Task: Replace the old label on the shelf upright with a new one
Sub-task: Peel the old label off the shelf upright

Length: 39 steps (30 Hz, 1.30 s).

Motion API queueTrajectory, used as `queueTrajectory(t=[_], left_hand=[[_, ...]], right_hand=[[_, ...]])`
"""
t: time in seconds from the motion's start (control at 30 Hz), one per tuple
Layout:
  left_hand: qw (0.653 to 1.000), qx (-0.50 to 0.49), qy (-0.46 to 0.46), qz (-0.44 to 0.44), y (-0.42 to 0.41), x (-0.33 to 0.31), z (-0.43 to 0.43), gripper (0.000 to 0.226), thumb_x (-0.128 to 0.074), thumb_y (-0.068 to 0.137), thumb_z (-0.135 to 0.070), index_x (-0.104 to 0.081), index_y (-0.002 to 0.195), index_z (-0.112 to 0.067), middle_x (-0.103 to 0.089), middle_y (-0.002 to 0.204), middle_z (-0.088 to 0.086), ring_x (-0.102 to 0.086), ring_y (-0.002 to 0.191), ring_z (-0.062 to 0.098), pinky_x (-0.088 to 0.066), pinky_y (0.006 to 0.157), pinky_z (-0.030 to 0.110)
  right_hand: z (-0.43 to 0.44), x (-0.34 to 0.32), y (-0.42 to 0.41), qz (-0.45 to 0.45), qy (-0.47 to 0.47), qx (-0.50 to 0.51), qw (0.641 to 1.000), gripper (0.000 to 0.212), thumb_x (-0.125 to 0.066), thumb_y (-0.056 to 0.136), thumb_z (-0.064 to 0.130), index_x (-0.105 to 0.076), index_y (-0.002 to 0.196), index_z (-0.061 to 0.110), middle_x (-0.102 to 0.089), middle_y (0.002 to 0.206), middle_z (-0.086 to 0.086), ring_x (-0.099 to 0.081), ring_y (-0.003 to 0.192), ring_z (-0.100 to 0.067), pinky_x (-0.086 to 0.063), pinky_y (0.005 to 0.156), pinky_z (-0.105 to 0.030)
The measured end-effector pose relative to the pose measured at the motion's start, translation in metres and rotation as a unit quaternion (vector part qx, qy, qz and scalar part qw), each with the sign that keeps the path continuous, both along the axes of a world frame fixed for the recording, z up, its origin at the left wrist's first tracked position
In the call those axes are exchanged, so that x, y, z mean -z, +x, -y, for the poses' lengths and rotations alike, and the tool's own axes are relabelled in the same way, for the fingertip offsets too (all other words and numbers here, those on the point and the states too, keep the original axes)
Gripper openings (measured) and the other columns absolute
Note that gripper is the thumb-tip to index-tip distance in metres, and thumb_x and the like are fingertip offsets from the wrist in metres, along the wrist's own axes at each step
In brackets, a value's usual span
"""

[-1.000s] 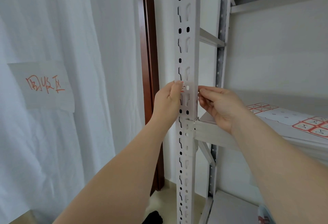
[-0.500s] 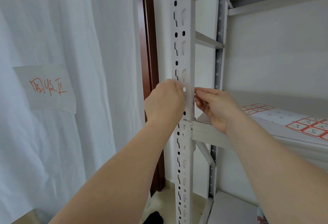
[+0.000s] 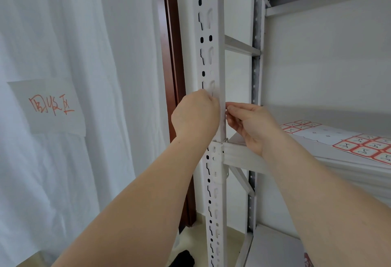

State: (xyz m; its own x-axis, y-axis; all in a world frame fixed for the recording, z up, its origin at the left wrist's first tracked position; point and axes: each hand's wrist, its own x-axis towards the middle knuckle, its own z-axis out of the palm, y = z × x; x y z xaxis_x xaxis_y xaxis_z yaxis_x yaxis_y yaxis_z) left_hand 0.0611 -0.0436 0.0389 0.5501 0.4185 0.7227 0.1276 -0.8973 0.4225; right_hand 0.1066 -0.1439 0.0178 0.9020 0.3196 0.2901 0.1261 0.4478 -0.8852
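The label is hidden under the left hand (image 3: 195, 116), on the front of the upright (image 3: 218, 65); old or new cannot be told, so replacement is judged unfinished. The left hand is curled against the upright; its grip cannot be told. The right hand (image 3: 251, 125) is pinched at the upright's right edge, presumably on the label.
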Motion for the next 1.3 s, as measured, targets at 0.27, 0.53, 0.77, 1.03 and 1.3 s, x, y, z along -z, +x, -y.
queueTrajectory(t=[0.27, 0.53, 0.77, 1.03, 1.3], left_hand=[[0.987, 0.12, -0.078, 0.071, 0.0, 0.007, -0.011, 0.03, -0.045, 0.08, -0.013, -0.031, 0.055, -0.007, -0.031, 0.052, 0.008, -0.025, 0.054, 0.019, -0.021, 0.05, 0.03], [0.968, 0.177, -0.136, 0.112, -0.001, 0.015, -0.016, 0.046, -0.037, 0.098, -0.027, -0.051, 0.067, 0.004, -0.059, 0.065, 0.017, -0.054, 0.061, 0.028, -0.046, 0.061, 0.039], [0.995, 0.071, -0.039, 0.051, 0.005, 0.014, -0.005, 0.023, -0.033, 0.097, -0.016, -0.042, 0.077, -0.01, -0.041, 0.063, -0.004, -0.042, 0.064, 0.021, -0.031, 0.058, 0.031], [0.996, 0.055, -0.039, 0.059, 0.006, 0.012, 0.0, 0.03, -0.034, 0.095, -0.01, -0.029, 0.066, -0.013, -0.033, 0.062, -0.003, -0.029, 0.056, 0.015, -0.021, 0.053, 0.032], [0.954, 0.184, -0.185, 0.145, 0.002, 0.023, -0.016, 0.03, -0.041, 0.092, -0.015, -0.049, 0.071, 0.005, -0.051, 0.064, 0.016, -0.046, 0.06, 0.026, -0.051, 0.06, 0.042]], right_hand=[[-0.001, 0.0, 0.001, 0.001, -0.006, 0.005, 1.0, 0.022, -0.054, 0.091, -0.003, -0.069, 0.079, 0.009, -0.067, 0.055, 0.007, -0.052, 0.06, -0.011, -0.051, 0.055, -0.011], [-0.001, 0.0, 0.002, 0.007, -0.008, 0.004, 1.0, 0.023, -0.053, 0.091, -0.002, -0.068, 0.077, 0.009, -0.067, 0.053, 0.008, -0.05, 0.06, -0.011, -0.052, 0.057, -0.01], [-0.002, 0.001, 0.003, 0.009, -0.008, 0.003, 1.0, 0.023, -0.053, 0.091, -0.003, -0.069, 0.078, 0.009, -0.066, 0.053, 0.008, -0.051, 0.059, -0.01, -0.052, 0.057, -0.01], [-0.001, 0.001, 0.003, 0.014, -0.009, 0.003, 1.0, 0.026, -0.053, 0.091, -0.003, -0.069, 0.075, 0.011, -0.067, 0.054, 0.009, -0.051, 0.061, -0.011, -0.051, 0.056, -0.01], [-0.002, 0.001, 0.004, 0.009, -0.006, 0.007, 1.0, 0.023, -0.054, 0.09, -0.003, -0.069, 0.077, 0.009, -0.066, 0.053, 0.008, -0.049, 0.06, -0.012, -0.051, 0.054, -0.011]])
